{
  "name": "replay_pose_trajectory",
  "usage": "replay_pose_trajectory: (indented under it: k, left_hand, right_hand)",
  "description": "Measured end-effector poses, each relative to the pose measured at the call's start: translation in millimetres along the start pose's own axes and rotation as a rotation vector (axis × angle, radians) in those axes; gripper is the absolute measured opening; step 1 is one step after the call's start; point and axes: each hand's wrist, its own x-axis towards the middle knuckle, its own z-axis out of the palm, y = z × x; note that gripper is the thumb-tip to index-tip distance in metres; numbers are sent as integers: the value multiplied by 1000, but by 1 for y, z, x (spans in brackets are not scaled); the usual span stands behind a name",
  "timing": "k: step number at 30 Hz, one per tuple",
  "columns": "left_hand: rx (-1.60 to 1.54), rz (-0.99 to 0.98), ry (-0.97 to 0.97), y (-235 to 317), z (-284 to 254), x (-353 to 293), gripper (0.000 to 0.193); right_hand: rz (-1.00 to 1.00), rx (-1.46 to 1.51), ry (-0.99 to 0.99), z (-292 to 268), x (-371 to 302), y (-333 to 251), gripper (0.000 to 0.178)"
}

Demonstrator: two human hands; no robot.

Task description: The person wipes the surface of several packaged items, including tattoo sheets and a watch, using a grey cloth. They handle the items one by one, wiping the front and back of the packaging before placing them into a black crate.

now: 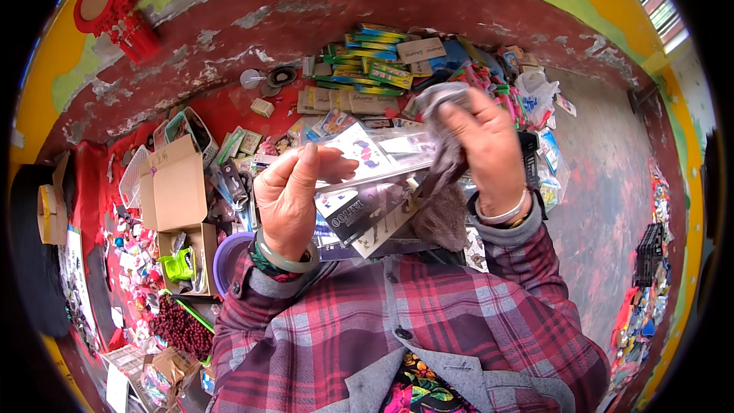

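I see the person's left hand [284,203] raised in front of the chest, its fingers pinching the near left corner of a clear packet [367,154] with a picture sheet inside. The right hand [493,157] is up on the other side, its fingers clenched around a bunched grey-brown cloth [443,218], whose loose end hangs down. The cloth meets the packet's right end in my view, but I cannot tell whether they touch. Below the packet I make out a black card [345,218] among other flat packs, close to the person's body. Left of these, beside the left sleeve, I have a purple basin [227,255]; past it, toward the floor's left edge, stands an open cardboard box [177,191] with a bright green object [177,265] in it. Dark red beads [180,326] lie nearer the near left corner. Along the far edge of the floor [589,183], by the peeling wall [344,4], I find piled green and yellow boxes [375,61], with a white plastic bag [537,92] to their right. Near the floor's right edge I pick out a black crate [650,254] among scattered small goods.
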Motion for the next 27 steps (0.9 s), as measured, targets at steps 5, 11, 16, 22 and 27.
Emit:
replay_pose_trajectory:
  k: [5, 11, 16, 22, 27]
  left_hand:
    - [-9, 2, -10, 4, 4, 3, 29]
    - [97, 23, -132, 8, 2, 7, 31]
    - [129, 16, -249, 21, 9, 7, 32]
    - [228, -20, -355, 47, 25, -2, 33]
    - [62, -212, -341, 39, 22, -8, 29]
  right_hand:
    - [-163, -13, 402, -38, -18, -18, 19]
    - [-428, -123, 726, -54, -22, -82, 34]
    - [-554, -782, 544, -68, 7, -120, 24]
    - [-609, -267, 550, -50, 38, -130, 26]
    - [-464, -144, 264, -1, 21, -85, 20]
